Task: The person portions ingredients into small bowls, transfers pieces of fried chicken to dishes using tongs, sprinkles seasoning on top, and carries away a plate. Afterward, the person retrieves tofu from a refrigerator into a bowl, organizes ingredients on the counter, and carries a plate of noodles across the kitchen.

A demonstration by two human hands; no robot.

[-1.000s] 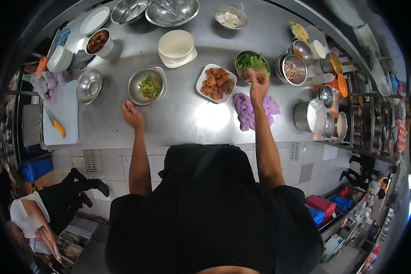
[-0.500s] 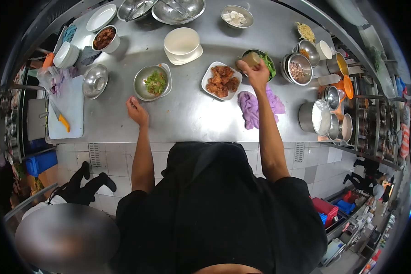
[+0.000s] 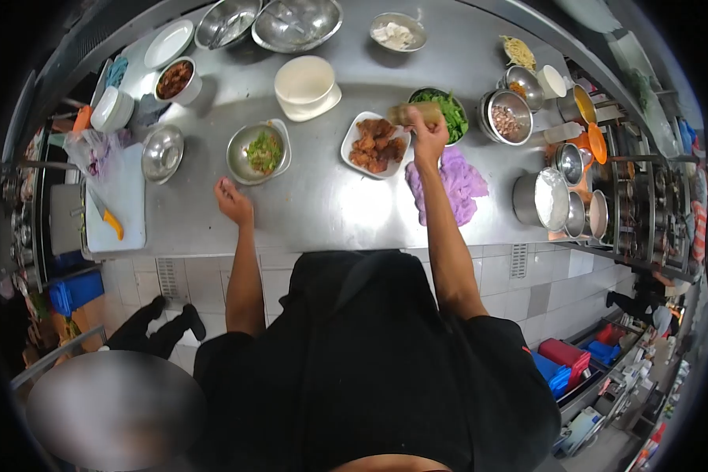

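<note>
My right hand grips a small tan see-through jar, tipped sideways above the right rim of a white square dish of browned fried chicken pieces. What may be coming out of the jar is too small to make out. Under my right wrist lies a crumpled purple cloth. Behind that hand stands a bowl of green leaves. My left hand hangs over the table edge side with its fingers curled in, and nothing shows in them. Nearest to it is a steel bowl holding chopped greens.
On the left lie a white cutting board and a yellow-handled knife. A cream-coloured bowl stands in the middle. Steel bowls of ingredients and a pot crowd the right side. A person is at the lower left.
My right hand has moved left with the jar, which now lies tilted over the dish's edge. My left hand stays near the steel bowl, turned slightly. The whole view has shifted a little.
</note>
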